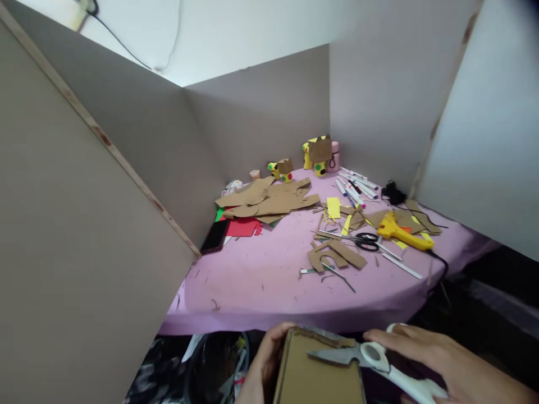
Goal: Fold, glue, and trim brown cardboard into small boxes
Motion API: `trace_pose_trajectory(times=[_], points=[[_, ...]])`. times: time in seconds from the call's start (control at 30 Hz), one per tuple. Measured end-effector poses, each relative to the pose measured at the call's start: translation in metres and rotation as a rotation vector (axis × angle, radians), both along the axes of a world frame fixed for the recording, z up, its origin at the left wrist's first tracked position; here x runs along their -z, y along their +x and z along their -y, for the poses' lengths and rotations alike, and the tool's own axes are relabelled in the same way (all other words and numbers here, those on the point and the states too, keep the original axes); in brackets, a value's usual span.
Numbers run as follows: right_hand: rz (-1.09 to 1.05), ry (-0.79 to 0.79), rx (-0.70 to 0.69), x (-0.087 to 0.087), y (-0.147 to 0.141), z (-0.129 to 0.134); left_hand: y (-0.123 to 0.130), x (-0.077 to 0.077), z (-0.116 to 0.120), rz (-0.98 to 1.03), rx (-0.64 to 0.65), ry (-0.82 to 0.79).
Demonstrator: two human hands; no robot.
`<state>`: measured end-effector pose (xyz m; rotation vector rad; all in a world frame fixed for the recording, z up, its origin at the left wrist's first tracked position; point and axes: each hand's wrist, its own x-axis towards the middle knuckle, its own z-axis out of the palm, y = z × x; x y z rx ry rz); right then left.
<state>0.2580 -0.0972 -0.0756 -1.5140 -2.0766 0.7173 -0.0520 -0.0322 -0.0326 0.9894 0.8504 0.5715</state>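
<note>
My left hand (268, 359) grips a brown cardboard box (322, 379) by its left side, at the bottom of the view in front of the table edge. The box's upper rim looks ragged, with a clear strip along it. In my right hand (438, 356) is a pair of white-handled scissors (374, 359), its fingers around the handles. The blades point left and lie over the box's top right part, near the ragged rim. Whether they touch the cardboard I cannot tell. The lower part of the box is cut off by the frame.
A pink-covered table (252, 280) carries cardboard sheets (273, 196), red paper (242, 226), a phone (215, 235), markers (357, 185), black scissors (366, 242), a yellow glue gun (402, 233) and yellow figures (320, 167). Grey panels (269, 112) surround it. A dark bin (210, 365) stands below.
</note>
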Motion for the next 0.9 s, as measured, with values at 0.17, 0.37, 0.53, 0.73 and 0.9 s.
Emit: trace_pose_trajectory(times=[0.17,0.37,0.53,0.73,0.9], points=[[-0.034,-0.068,-0.002,-0.028,-0.008,0.005,-0.001,0.009,-0.009,-0.013,-0.001,-0.107],[-0.059,-0.098,0.048,-0.046,-0.017,0.006,-0.009,0.027,-0.002,-0.009,-0.072,-0.127],[-0.037,-0.075,0.081,-0.032,-0.011,0.011,-0.014,0.018,0.016,0.051,-0.036,0.045],[-0.044,-0.081,0.047,-0.033,-0.013,0.009,-0.015,0.016,0.026,0.073,-0.076,0.085],[-0.039,-0.093,-0.055,-0.046,-0.013,0.003,-0.019,0.025,0.025,0.082,-0.104,0.083]])
